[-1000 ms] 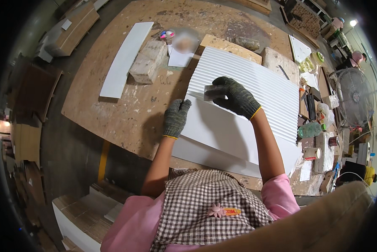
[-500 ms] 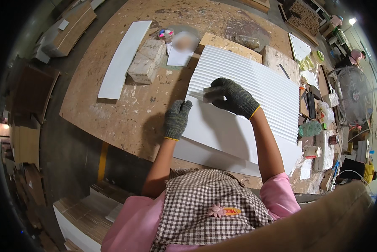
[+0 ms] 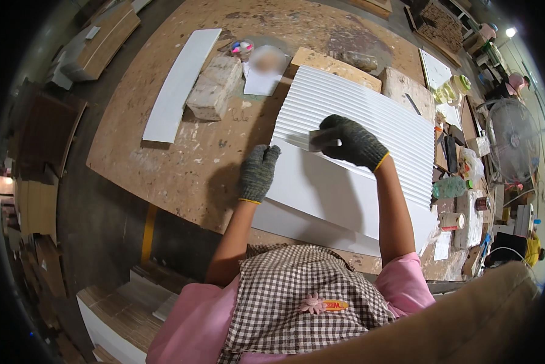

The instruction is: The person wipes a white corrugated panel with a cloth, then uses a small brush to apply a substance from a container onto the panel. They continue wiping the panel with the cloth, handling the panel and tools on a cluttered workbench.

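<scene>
- The right hand [image 3: 351,142], in a dark knitted glove with a yellow cuff, has its fingers curled closed around a small grey block [image 3: 318,139], pressed flat against the white ribbed panel [image 3: 369,121]
- The block sits on the left part of the ribbed panel, near its left edge, where the ridges meet the smooth white board [image 3: 321,188] lying partly over the panel's near part
- The left hand [image 3: 258,173], in a grey glove with a yellow cuff, lies with fingers stretched out and flat, gripping nothing; its fingertips touch the left corner of the white boards and its palm rests on the workbench [image 3: 181,164]
- The ribbed panel lies slanted across the right half of the workbench, running away from the person toward the far right
- The workbench is a worn brown sheet spotted with white stains
- A long white strip [image 3: 181,85] lies on the left part of the bench, well apart from both hands
- Just beside the strip, to its right, stands a pale, paint-marked wooden block [image 3: 215,88]
- A sheet of white paper [image 3: 261,82] lies beyond the ribbed panel's far left corner
- A standing fan [image 3: 510,148] is at the right rim, past a clutter of small pots and tape rolls too small to tell apart
- The person wears a pink shirt under a brown checked apron [image 3: 297,303]
</scene>
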The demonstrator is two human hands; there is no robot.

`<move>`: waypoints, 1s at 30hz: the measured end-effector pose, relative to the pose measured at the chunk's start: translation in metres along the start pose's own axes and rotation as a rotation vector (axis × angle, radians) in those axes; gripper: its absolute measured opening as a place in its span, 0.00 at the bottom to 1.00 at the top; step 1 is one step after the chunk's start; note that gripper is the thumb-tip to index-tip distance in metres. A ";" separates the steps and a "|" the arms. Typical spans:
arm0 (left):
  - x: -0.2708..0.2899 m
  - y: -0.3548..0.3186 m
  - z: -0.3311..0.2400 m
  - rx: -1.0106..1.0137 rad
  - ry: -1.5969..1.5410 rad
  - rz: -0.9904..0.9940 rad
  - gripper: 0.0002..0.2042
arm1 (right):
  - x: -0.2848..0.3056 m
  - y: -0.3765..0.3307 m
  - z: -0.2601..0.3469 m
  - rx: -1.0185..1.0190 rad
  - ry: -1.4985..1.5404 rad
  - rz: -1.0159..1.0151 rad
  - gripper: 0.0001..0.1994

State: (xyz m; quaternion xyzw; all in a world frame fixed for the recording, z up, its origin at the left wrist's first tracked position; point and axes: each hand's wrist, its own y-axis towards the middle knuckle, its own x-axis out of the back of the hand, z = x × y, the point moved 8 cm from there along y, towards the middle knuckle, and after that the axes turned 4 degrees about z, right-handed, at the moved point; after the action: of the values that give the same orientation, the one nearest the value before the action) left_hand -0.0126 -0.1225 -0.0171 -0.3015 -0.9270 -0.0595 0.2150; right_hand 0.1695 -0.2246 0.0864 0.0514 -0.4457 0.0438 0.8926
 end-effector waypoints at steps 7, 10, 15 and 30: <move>-0.002 0.001 0.001 -0.012 -0.008 0.013 0.15 | -0.002 0.006 0.007 0.067 0.032 -0.170 0.13; 0.000 0.000 0.006 -0.014 0.000 0.000 0.15 | -0.009 0.006 0.005 -0.033 0.012 0.033 0.12; 0.000 -0.001 0.000 -0.025 -0.021 -0.004 0.14 | 0.004 -0.014 -0.006 -0.033 0.018 0.068 0.13; -0.005 0.001 0.001 -0.047 0.024 -0.007 0.15 | 0.004 -0.031 -0.008 -0.003 0.068 -0.089 0.12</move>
State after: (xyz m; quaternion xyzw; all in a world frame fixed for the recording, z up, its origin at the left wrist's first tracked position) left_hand -0.0088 -0.1236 -0.0200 -0.3025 -0.9238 -0.0857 0.2185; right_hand 0.1825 -0.2540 0.0833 0.0684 -0.4125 0.0054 0.9084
